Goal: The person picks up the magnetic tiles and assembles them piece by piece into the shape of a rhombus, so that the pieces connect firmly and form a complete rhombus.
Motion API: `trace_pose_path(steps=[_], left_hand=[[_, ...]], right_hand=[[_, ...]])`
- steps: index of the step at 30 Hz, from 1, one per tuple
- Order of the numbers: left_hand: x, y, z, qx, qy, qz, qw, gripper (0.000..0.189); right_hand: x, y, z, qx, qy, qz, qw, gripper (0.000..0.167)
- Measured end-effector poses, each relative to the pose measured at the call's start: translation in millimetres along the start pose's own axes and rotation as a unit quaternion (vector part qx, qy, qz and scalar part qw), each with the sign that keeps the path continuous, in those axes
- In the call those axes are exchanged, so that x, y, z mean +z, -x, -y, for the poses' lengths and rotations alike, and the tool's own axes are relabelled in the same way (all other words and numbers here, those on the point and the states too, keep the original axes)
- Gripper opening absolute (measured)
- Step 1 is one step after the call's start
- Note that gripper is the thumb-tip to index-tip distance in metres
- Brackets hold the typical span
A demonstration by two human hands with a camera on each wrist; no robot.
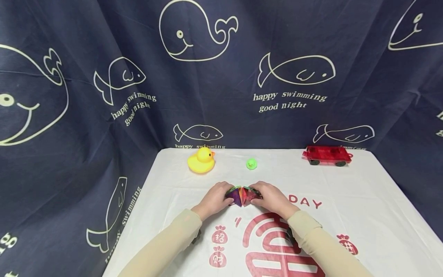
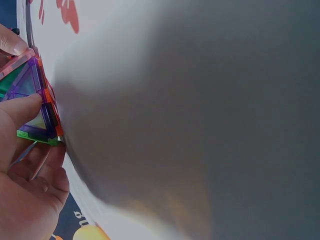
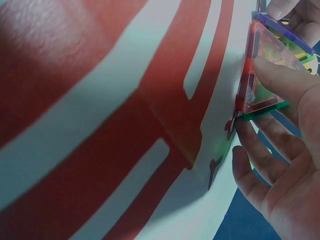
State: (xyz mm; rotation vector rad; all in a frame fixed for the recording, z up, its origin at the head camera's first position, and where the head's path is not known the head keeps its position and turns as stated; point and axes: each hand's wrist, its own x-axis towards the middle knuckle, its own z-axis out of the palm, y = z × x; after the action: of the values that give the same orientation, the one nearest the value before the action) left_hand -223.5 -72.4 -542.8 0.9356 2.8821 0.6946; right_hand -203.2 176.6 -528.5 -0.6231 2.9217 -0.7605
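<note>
In the head view, my left hand (image 1: 215,199) and right hand (image 1: 271,198) meet at the middle of the table, each gripping translucent triangular magnetic tiles. My left thumb presses on a purple magnetic tile (image 2: 35,82), fingers behind it; green and orange edges (image 2: 47,95) adjoin it. On the other side, a red magnetic tile (image 3: 272,55) is pinched between my right thumb and fingers. A green edge (image 3: 265,111) runs along its side. The purple and red tiles stand tilted, side by side, with their near corners close together. My palms hide the outer parts.
Beyond the hands, a yellow toy duck (image 1: 201,161) stands back left and a small green duck (image 1: 251,164) back centre. A red wheeled toy cart (image 1: 328,155) is back right. The white cloth (image 1: 187,231) has red prints; a dark blue curtain (image 1: 221,96) hangs around the table.
</note>
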Motion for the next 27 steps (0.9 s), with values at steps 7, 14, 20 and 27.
trace_pose_path(steps=[7,14,20,27], left_hand=[[-0.2,-1.0,-0.9,-0.002,0.003,0.004,1.0,0.038],[-1.3,-1.6,-1.2,0.002,0.001,0.006,1.0,0.038],[0.4,-2.2,1.9,0.01,-0.003,0.003,0.9999,0.036],[-1.5,-1.9,2.4,0.01,-0.004,0.005,0.9999,0.037]], right_hand=[[-4,1.2,2,-0.023,0.007,-0.013,0.9996,0.047],[-11,-0.4,12,-0.046,0.015,-0.021,0.9986,0.042],[-13,-3.1,18,-0.049,0.015,-0.018,0.9985,0.041],[-13,-2.4,18,-0.049,0.022,-0.018,0.9984,0.044]])
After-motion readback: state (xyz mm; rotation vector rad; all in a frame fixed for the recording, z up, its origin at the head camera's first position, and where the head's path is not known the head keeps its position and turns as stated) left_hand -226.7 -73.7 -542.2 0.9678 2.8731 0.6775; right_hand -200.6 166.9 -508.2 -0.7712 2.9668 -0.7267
